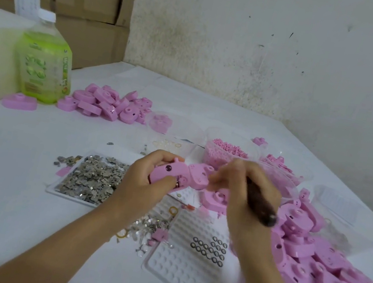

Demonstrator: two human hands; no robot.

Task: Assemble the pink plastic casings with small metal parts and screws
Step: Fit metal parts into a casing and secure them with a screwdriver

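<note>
Two moulded plastic pieces meet end to end between my hands, above the table (10, 185). My left hand (146, 179) grips the pink casing (167, 173), smooth and rounded, with its long axis running left to right. My right hand (241, 191) clamps the dark-handled screwdriver (259, 201). The handle slants down to the right and the tip is hidden. The fingertips of that hand touch the second casing (199, 176). Thin grey metal parts (91, 179) lie just left.
</note>
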